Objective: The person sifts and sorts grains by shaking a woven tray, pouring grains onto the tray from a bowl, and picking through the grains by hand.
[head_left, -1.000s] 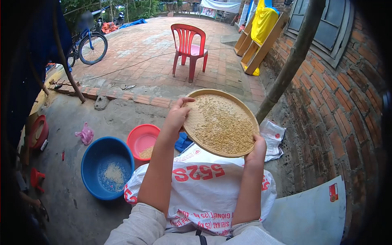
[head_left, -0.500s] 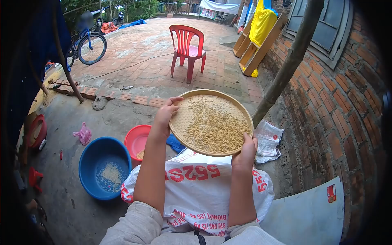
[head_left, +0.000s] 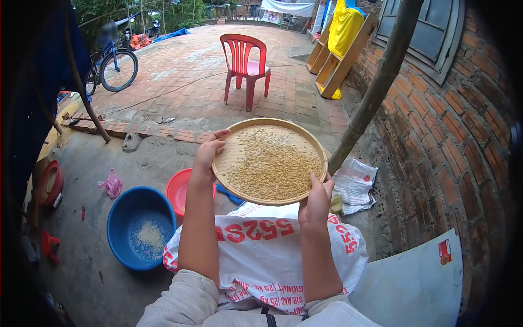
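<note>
1. Brick yard [head_left: 180, 76] ahead, red chair [head_left: 249, 72] standing on it. Row of bricks [head_left: 158, 132] along its near edge, concrete floor [head_left: 81, 180] this side.
2. Right boundary: brick wall [head_left: 447, 152] with window [head_left: 419, 32]; slanted pole [head_left: 375, 98] in front.
3. Floor, left part: blue tub [head_left: 121, 240], pale grains in the bottom. Pink basin [head_left: 177, 188] just off the tub's upper right edge, partly hidden.
4. Tray [head_left: 267, 202] held up in front of the body. Grain [head_left: 278, 169] on it, densest middle to near right; weave shows along left edge.
5. Left hand [head_left: 208, 152] grasping tray's left rim; right hand [head_left: 317, 199] grasping near right rim, thumb on top. Fingers underneath mostly hidden.
6. Room to move: near edge sits above the white sack [head_left: 261, 256] over the lap. Right edge appears just beside the pole; can't tell the gap in depth. Far edge points toward the yard.
</note>
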Tool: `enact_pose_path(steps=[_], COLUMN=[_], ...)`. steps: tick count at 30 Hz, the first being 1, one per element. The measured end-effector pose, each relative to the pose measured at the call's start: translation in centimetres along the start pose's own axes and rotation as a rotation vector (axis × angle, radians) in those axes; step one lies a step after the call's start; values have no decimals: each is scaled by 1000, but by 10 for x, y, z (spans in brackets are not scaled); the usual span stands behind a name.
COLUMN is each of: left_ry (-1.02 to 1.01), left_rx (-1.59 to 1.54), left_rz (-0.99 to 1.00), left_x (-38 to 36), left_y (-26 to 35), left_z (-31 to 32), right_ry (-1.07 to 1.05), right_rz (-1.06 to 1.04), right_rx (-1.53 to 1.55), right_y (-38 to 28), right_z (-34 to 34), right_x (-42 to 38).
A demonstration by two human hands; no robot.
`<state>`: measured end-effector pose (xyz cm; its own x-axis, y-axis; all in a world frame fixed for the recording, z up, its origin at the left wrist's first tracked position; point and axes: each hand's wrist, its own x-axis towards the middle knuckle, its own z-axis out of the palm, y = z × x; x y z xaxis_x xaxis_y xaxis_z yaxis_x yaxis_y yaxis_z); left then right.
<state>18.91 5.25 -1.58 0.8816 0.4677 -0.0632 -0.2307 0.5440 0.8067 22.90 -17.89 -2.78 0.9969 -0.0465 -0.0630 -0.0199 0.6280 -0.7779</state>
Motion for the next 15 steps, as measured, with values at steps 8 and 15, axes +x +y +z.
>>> enact_pose_path(steps=[8,15], left_ry=[-59,-37], left_rx=[316,224], left_rz=[131,137], left_x=[-6,-5], left_y=[-20,-14], left_z=[18,10], right_ry=[-9,-24], right_rz=[112,-57], right_rx=[46,-22], right_y=[-6,0], right_z=[-33,-14], right_x=[41,20])
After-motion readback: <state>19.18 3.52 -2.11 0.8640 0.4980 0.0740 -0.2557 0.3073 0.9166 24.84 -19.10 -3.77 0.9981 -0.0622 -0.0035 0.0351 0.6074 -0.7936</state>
